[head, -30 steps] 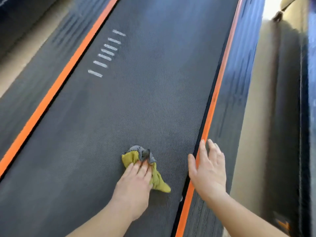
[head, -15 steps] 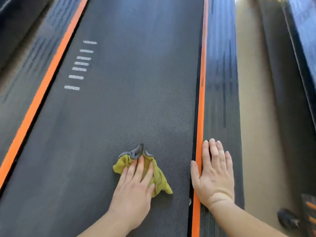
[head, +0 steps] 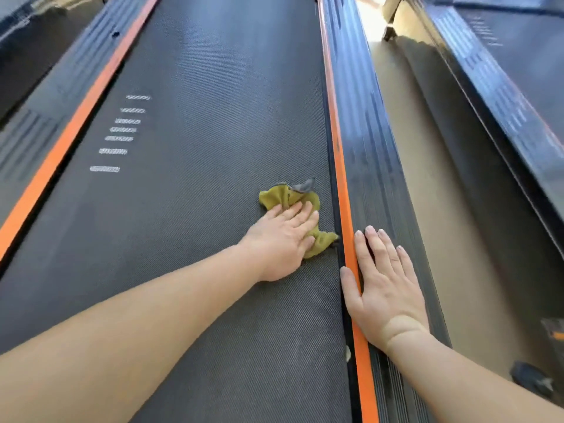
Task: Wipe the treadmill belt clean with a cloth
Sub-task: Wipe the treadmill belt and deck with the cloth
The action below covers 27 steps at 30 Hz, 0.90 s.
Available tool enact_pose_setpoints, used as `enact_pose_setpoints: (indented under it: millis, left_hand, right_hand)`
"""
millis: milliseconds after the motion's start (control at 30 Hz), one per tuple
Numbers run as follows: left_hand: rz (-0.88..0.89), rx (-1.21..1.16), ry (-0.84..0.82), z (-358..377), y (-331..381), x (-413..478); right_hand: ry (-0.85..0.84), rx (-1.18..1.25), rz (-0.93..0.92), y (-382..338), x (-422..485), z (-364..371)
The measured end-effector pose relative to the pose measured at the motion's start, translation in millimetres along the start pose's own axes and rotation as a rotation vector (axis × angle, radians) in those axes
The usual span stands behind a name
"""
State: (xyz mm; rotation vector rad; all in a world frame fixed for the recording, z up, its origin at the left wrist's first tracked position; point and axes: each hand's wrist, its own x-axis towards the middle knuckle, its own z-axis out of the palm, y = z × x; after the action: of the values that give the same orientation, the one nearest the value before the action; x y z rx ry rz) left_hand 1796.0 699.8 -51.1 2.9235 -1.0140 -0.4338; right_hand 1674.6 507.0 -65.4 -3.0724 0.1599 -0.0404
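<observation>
The dark textured treadmill belt (head: 198, 178) runs away from me between two orange stripes. A crumpled yellow-green cloth (head: 288, 198) with a grey edge lies on the belt close to the right orange stripe (head: 341, 190). My left hand (head: 282, 242) presses flat on the cloth, fingers straight and pointing up-right. My right hand (head: 384, 282) lies flat, palm down, on the ribbed black right side rail (head: 369, 154), its thumb over the orange stripe.
White dash marks (head: 122, 129) are printed on the belt's left part. The left side rail (head: 61, 96) has its own orange stripe. Tan floor (head: 427, 178) lies to the right, then another dark treadmill (head: 503, 87).
My left hand has slid the cloth rightward across the belt, up to the right orange stripe. My right hand stays flat on the side rail.
</observation>
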Motion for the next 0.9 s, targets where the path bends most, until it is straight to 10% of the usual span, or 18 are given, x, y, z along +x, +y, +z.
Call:
enact_pose_setpoints:
  millis: [133,400,633,800,900]
  left_hand:
    - [0.317,0.109,0.062,32,48,-115]
    - [-0.26,0.044,0.095,37,59,-87]
    - [0.161,0.05,0.17,72,88,-180]
    - [-0.255,-0.044,0.096,64,106,-143]
    - [-0.158,-0.181,0.201,79,139,-171]
  right_hand:
    - [-0.025,0.06,0.006,-3,-1,-5]
    - [0.153,0.225,0.008,-20,-79,-12]
    - [-0.012,0.154,0.058,-23,-138,3]
    - [-0.03,0.286,0.078,-16,-139,-6]
    - [-0.047,0.275,0.076,-18,-138,-7]
